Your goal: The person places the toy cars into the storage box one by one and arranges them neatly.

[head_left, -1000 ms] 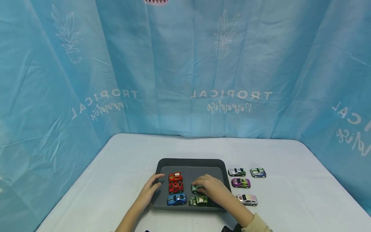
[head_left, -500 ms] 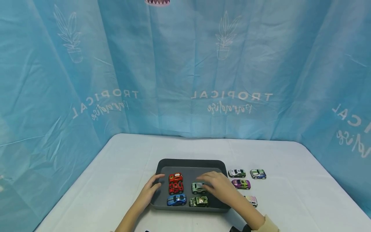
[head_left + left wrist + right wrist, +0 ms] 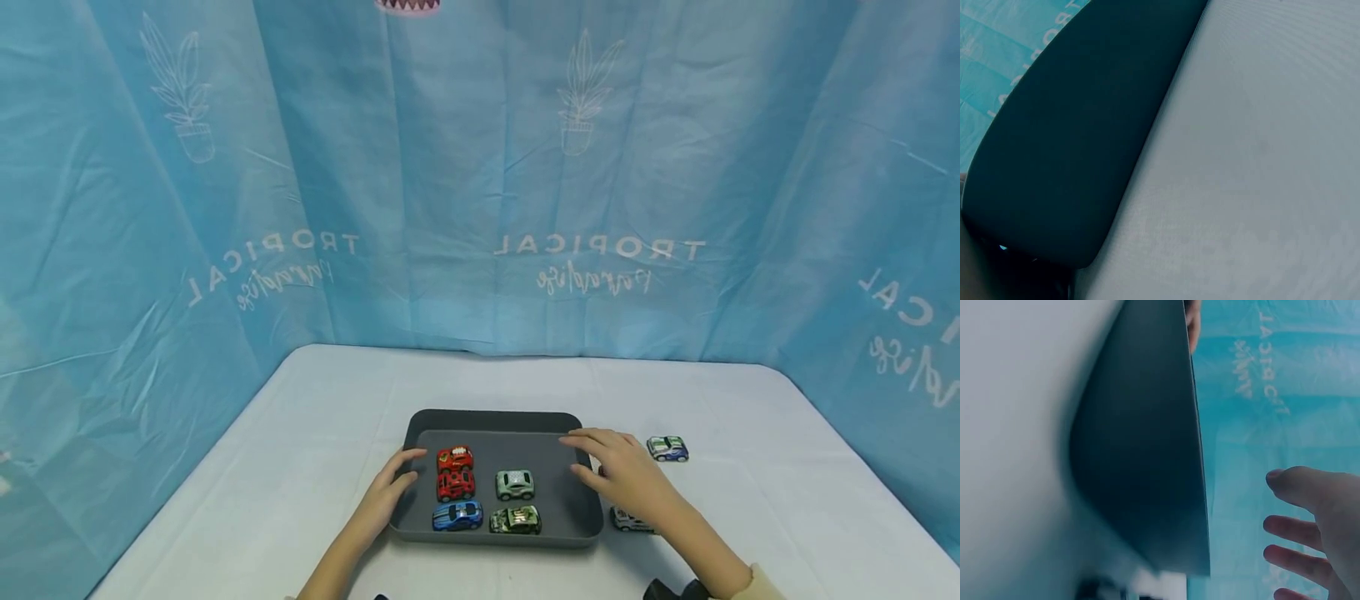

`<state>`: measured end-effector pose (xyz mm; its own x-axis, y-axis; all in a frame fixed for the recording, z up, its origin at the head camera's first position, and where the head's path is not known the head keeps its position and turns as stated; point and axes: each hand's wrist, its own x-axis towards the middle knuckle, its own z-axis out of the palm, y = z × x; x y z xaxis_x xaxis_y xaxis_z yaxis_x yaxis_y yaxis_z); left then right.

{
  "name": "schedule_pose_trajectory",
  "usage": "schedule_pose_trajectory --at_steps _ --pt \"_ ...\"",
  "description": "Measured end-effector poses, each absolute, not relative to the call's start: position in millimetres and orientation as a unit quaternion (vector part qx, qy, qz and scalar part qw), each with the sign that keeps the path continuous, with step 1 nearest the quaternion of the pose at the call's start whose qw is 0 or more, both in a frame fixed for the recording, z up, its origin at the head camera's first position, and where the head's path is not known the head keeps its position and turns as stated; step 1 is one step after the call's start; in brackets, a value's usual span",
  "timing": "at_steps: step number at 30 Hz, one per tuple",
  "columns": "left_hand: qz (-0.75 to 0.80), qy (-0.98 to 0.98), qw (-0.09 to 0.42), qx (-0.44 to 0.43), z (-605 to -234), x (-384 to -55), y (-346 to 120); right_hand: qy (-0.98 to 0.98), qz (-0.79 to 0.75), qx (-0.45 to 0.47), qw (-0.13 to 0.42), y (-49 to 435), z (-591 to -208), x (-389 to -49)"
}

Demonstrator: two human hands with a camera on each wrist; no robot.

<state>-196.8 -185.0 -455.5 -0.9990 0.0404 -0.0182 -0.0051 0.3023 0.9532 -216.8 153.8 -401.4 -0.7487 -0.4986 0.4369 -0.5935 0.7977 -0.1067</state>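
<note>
A dark grey tray (image 3: 555,422) in the head view holds toy cars: two red ones (image 3: 455,485), a blue one (image 3: 457,516), a pale green one (image 3: 514,484) and a camouflage one (image 3: 515,520). My left hand (image 3: 381,493) is at the tray's left rim, thumb and fingers apart and reaching over it, with no car between them. Above the tray's right rim is my right hand (image 3: 628,473); the right wrist view shows its fingers (image 3: 1297,531) spread and holding nothing. Under it, a white toy car (image 3: 630,521) shows only in part. Other cars there are hidden.
A white and green toy car (image 3: 667,448) stands on the white table (image 3: 712,408), right of the tray. Blue printed curtains (image 3: 450,167) hang behind and on both sides. The tray's raised wall (image 3: 1079,131) fills much of the left wrist view.
My right hand has let go of the pale green car in the tray, then moved right to the tray's right rim, covering cars outside. The left hand has stayed put.
</note>
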Motion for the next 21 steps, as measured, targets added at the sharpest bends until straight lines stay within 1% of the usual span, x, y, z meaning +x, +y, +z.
schedule_pose_trajectory --at_steps 10,16,21 --pt "0.593 0.805 0.015 0.013 -454 -198 -185 -0.942 0.131 0.243 0.189 198 -400 -224" --pt "0.593 0.805 0.016 0.011 -456 -197 -185 -0.945 0.129 0.226 0.197 222 -407 -232" --pt "0.595 0.803 0.017 0.014 -456 -196 -185 -0.951 0.131 0.208 0.186 239 -415 -240"
